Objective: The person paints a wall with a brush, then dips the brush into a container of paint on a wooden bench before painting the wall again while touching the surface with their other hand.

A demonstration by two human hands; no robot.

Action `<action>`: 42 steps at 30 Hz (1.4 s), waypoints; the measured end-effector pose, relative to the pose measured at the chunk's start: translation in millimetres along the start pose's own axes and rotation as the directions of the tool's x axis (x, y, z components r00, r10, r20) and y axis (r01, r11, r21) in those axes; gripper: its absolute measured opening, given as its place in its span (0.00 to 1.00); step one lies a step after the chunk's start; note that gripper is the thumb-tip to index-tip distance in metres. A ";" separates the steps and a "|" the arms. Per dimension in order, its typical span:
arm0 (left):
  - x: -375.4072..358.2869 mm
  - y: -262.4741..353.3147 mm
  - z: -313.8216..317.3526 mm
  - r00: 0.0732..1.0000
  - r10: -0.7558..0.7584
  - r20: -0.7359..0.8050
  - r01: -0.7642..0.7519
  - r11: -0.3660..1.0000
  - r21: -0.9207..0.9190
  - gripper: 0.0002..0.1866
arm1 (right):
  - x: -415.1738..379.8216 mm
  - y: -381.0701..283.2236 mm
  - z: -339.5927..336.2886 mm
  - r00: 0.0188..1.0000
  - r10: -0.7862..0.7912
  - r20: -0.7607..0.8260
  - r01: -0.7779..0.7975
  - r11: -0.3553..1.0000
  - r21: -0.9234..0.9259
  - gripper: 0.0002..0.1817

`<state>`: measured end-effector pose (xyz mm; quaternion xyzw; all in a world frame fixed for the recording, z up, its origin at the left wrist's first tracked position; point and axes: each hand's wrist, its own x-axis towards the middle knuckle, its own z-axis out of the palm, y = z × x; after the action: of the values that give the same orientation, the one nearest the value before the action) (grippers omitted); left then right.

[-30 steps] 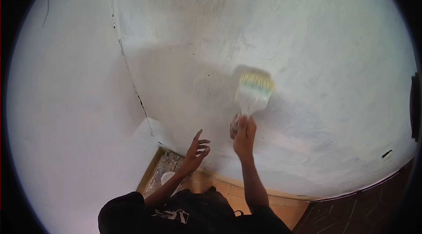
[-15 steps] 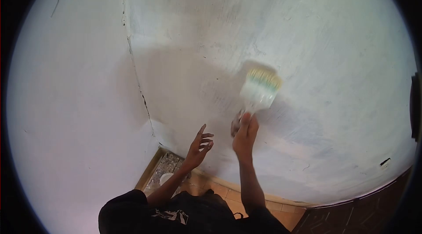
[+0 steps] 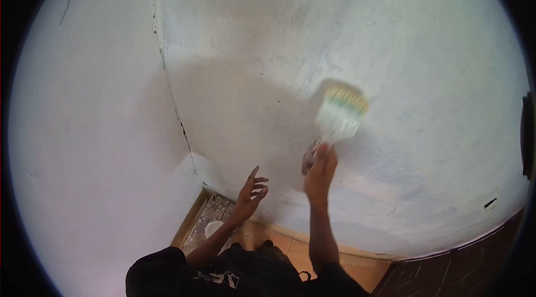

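A wide paintbrush (image 3: 339,118) with a pale body and yellowish-green bristles is gripped at its handle by my right hand (image 3: 321,168). Its bristle end points up and overlaps the whitish, streaky wall (image 3: 424,146), with a dark shadow just above the tip. Lower and to the left, my left hand (image 3: 251,196) hangs in front of the wall with fingers spread and nothing in them.
A cracked corner line (image 3: 173,101) runs down between this wall and the left wall (image 3: 95,129). Below stand a white container (image 3: 213,228) on a paint-spattered board (image 3: 216,207) and orange floor tiles (image 3: 282,241). A dark patterned surface (image 3: 446,274) lies at lower right.
My right hand and the paintbrush have shifted a little to the right and slightly down along the wall. My left hand has dropped slightly, its fingers still apart.
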<state>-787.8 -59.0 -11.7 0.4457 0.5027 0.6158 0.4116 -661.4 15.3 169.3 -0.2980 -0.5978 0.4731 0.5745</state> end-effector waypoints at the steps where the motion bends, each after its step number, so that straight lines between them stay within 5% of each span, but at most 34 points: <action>1: 1.9 5.6 1.1 1.000 0.018 -0.001 -0.018 1.000 0.015 0.39 | 11.3 -8.7 -3.1 1.000 0.014 -0.006 -0.014 1.000 0.028 0.22; 4: 3.3 9.6 2.9 0.999 0.052 0.008 -0.052 0.998 0.040 0.39 | 23.3 -12.0 -7.3 1.000 -0.004 -0.012 0.005 0.999 0.050 0.23; 8: -0.3 7.0 4.2 1.000 0.001 0.021 -0.001 1.000 0.016 0.39 | -24.5 29.6 -14.9 0.982 0.188 -0.027 -0.187 0.981 0.045 0.20; 11: -2.2 1.7 6.4 0.999 -0.022 0.039 0.021 1.000 0.011 0.39 | -27.0 8.3 -18.0 0.985 0.167 -0.034 -0.165 0.984 0.062 0.20; 15: -3.7 5.9 14.4 0.997 0.009 0.075 -0.012 0.999 0.039 0.38 | 18.5 -32.7 -28.6 0.993 -0.072 -0.095 0.066 0.996 -0.057 0.24; 24: 2.8 1.9 16.2 0.998 0.014 0.060 -0.015 1.000 0.015 0.37 | -41.8 30.5 -37.6 0.981 0.189 -0.042 -0.190 0.981 -0.028 0.23; 27: 5.4 4.7 17.6 0.997 0.027 0.074 -0.029 0.999 0.026 0.37 | -25.6 9.7 -36.7 0.996 0.079 -0.047 -0.079 0.997 0.004 0.22; 35: -3.4 6.1 23.5 0.996 -0.022 0.086 0.021 1.000 0.014 0.37 | -71.4 115.7 -59.3 0.982 0.157 -0.109 -0.165 0.984 -0.068 0.23; 39: -11.5 -2.4 19.3 0.996 -0.028 0.079 0.024 0.998 0.058 0.37 | -50.9 86.9 -49.2 0.998 0.010 -0.061 -0.022 0.980 -0.197 0.23; 42: -10.7 2.7 17.1 0.996 -0.036 0.077 0.029 0.996 0.088 0.37 | -18.4 54.5 -34.5 0.993 0.111 0.030 -0.111 0.994 -0.008 0.19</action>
<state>-768.6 -65.3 -8.8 0.4786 0.5195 0.5687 0.4215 -635.2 26.8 108.6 -0.3256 -0.5904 0.5069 0.5371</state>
